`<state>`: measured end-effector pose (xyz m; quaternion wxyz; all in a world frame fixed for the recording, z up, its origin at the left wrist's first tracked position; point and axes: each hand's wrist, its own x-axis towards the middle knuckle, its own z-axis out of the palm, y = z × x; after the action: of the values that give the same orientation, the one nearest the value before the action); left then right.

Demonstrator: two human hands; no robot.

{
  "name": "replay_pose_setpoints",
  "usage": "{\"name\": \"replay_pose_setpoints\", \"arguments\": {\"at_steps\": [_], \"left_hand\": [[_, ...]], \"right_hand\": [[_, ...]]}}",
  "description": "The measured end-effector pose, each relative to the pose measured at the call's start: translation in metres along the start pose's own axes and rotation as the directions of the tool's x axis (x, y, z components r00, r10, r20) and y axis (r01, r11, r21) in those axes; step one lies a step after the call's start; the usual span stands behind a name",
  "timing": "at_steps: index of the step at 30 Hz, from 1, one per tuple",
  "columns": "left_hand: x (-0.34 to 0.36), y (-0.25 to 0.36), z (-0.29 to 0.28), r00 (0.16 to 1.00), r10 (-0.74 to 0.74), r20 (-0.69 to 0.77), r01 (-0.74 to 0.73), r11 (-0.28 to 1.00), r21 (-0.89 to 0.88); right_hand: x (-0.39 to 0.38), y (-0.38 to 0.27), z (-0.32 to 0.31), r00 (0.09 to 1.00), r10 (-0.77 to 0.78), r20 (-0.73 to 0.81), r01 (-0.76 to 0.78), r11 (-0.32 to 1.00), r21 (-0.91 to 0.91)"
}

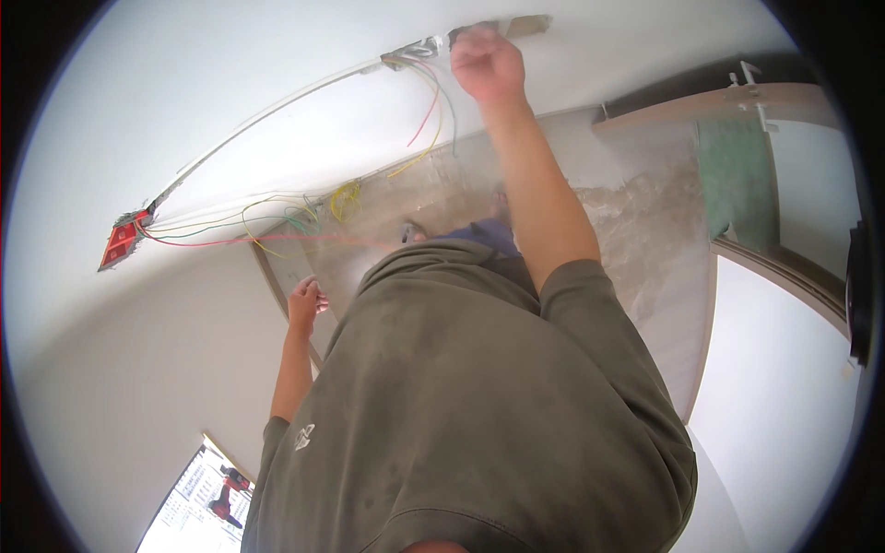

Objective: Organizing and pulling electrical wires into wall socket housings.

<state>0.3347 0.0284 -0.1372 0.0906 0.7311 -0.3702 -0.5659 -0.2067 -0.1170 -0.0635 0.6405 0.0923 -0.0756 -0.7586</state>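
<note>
My right hand (489,66) is raised to the white wall (304,120), its fingers curled and slightly blurred. It covers part of a dark opening beside a brown patch (529,26). Anything inside the curled fingers is hidden. Just left of it, pink, yellow and grey wires (433,101) hang loose from a ragged hole (411,52). My left hand (308,300) hangs low at my side with bent fingers drawn together; whether they pinch something small I cannot make out. Nearest to it are the loose wires from a red electrical box (123,240) set in the wall.
A filled groove (249,124) runs along the wall between box and hole. A yellow wire coil (345,201) lies by the wall on the dusty floor (636,221). At right stand a green panel (737,180) and a brown-edged frame (784,281). A printed sheet (198,493) is at lower left.
</note>
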Motion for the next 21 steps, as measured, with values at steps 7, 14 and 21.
{"name": "replay_pose_setpoints", "arguments": {"at_steps": [7, 14, 21], "left_hand": [[-0.03, -0.031, 0.027, 1.0, 0.028, -0.012, -0.027, 0.99, 0.141], [-0.015, -0.223, -0.006, 0.995, 0.1, -0.012, -0.091, 0.943, 0.319], [0.03, -0.273, -0.052, 0.992, 0.117, -0.047, -0.062, 0.78, 0.623]], "right_hand": [[0.013, 0.007, 0.018, 0.866, -0.217, -0.452, 0.136, 0.969, -0.204], [-0.008, 0.013, 0.013, 0.89, -0.408, -0.202, -0.014, 0.419, -0.908], [-0.006, 0.025, 0.023, 0.884, -0.386, -0.262, -0.088, 0.413, -0.907]]}}
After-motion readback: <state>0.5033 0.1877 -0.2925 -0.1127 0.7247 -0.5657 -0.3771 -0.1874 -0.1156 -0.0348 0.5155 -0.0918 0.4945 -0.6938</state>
